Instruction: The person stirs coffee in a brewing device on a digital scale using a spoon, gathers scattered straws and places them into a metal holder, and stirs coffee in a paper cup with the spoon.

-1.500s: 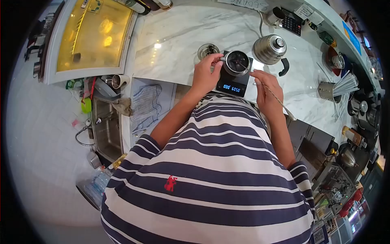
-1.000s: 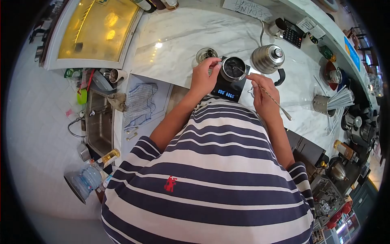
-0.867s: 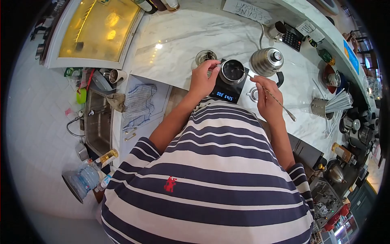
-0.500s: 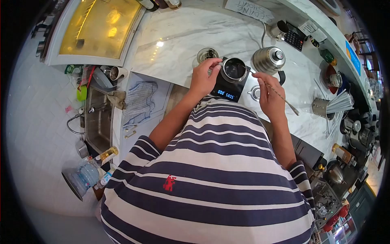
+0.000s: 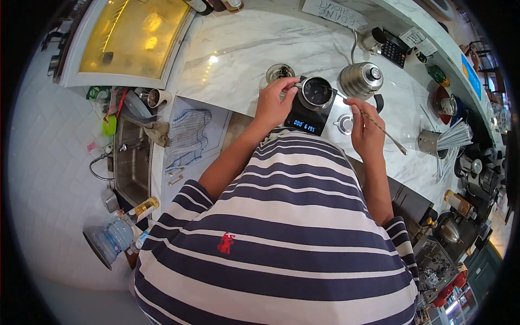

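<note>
A metal-rimmed cup point(image 5: 317, 92) with dark liquid stands on a black digital scale point(image 5: 303, 115), whose blue display is lit. My left hand point(image 5: 274, 103) pinches the cup's handle at its left side. In my right hand point(image 5: 368, 130) is a long, thin bar spoon point(image 5: 389, 135) with a twisted shaft, slanting from the fingertips down to the right. Its upper end is near the cup's right side, apart from the liquid. A small glass point(image 5: 280, 72) with dark bits in it sits behind my left fingers. Beside the scale lies a round silver lid point(image 5: 344, 124).
A steel kettle point(image 5: 361, 79) stands right of the cup. Farther right are a metal tin point(image 5: 429, 142) of wrapped straws, a calculator point(image 5: 393, 51) and a metal jug point(image 5: 374, 40). A sink point(image 5: 132, 168) and a checked cloth point(image 5: 188, 135) are on my left.
My right hand has drawn the bar spoon slightly right, away from the cup's rim. The scale's display shows different digits. My left hand stays at the cup's handle.
</note>
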`<move>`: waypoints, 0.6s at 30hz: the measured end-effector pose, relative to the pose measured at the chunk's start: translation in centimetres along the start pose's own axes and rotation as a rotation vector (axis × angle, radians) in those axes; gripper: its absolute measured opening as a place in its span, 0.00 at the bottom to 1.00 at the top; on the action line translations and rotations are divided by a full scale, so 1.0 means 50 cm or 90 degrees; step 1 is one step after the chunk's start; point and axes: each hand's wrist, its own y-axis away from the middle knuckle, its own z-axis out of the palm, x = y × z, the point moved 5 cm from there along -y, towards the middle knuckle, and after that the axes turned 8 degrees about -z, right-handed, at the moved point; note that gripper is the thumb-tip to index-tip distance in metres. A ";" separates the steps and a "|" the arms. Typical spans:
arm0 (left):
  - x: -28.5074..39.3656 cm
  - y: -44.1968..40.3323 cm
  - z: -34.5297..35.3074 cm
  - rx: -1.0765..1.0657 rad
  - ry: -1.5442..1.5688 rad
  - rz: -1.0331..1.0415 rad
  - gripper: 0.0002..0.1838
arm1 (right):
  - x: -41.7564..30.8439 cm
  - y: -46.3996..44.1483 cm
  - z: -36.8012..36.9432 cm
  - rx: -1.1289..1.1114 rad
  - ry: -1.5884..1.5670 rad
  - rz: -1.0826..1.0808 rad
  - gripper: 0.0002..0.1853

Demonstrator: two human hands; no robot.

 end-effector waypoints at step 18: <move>-0.002 -0.006 -0.004 0.000 0.000 0.012 0.14 | -0.018 0.018 0.020 0.012 -0.002 -0.052 0.07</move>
